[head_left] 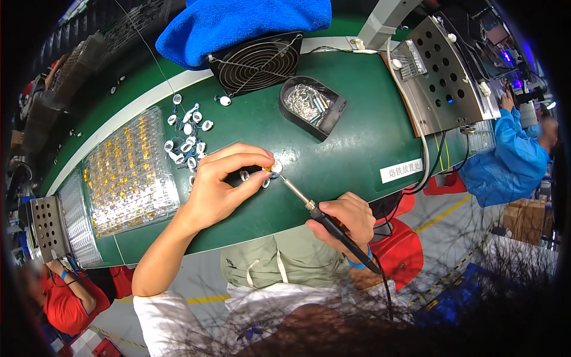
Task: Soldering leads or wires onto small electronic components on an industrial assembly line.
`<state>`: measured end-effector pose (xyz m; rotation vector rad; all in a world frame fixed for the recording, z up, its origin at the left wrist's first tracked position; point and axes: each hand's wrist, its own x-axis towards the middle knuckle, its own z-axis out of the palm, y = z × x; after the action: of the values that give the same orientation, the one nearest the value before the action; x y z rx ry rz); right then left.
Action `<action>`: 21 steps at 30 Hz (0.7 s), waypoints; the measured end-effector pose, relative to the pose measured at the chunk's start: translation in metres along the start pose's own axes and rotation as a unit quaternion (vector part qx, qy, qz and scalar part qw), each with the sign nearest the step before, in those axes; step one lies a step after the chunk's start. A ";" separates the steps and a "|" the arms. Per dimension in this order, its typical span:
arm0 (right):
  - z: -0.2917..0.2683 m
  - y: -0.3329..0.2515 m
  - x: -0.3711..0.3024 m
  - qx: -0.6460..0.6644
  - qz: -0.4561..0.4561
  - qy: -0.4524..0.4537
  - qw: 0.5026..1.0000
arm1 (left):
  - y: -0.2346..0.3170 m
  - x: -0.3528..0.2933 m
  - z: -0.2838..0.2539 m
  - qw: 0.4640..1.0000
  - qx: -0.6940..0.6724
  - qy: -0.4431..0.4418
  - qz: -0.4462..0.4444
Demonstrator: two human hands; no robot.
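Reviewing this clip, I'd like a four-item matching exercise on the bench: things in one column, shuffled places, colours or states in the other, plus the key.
Column 1
1. Soldering iron
2. Towel
3. Clear tray
4. Open bin

Column 2
A. Filled with small yellow pieces
B. Held in the right hand
C. Black, with tangled silvery pieces inside
D. Bright blue

Pairs: 1-B, 2-D, 3-A, 4-C
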<state>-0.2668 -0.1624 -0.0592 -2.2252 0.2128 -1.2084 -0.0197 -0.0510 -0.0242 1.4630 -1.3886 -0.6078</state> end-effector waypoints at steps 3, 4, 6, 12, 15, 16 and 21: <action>0.000 -0.001 0.003 -0.003 -0.003 -0.010 1.000 | -0.001 0.000 -0.001 1.000 0.010 -0.001 0.002; 0.001 -0.002 0.005 -0.008 -0.005 -0.012 1.000 | 0.000 0.000 -0.001 1.000 0.009 -0.001 0.005; 0.001 0.000 0.003 -0.007 -0.006 -0.014 1.000 | -0.001 0.001 -0.001 1.000 0.005 -0.002 0.009; 0.001 0.000 0.003 -0.015 -0.012 -0.016 1.000 | -0.001 0.000 0.000 1.000 0.008 0.000 0.012; 0.002 0.000 0.003 -0.015 -0.014 -0.014 1.000 | 0.000 -0.001 0.001 1.000 0.014 -0.001 0.016; 0.002 -0.001 0.002 -0.016 -0.014 -0.012 1.000 | 0.001 -0.001 0.001 1.000 0.008 -0.006 0.004; 0.002 -0.001 0.002 -0.019 -0.010 -0.024 0.999 | 0.001 -0.001 -0.001 1.000 0.008 -0.009 0.001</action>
<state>-0.2647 -0.1613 -0.0580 -2.2917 0.1962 -1.1707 -0.0197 -0.0496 -0.0238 1.4721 -1.4121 -0.6118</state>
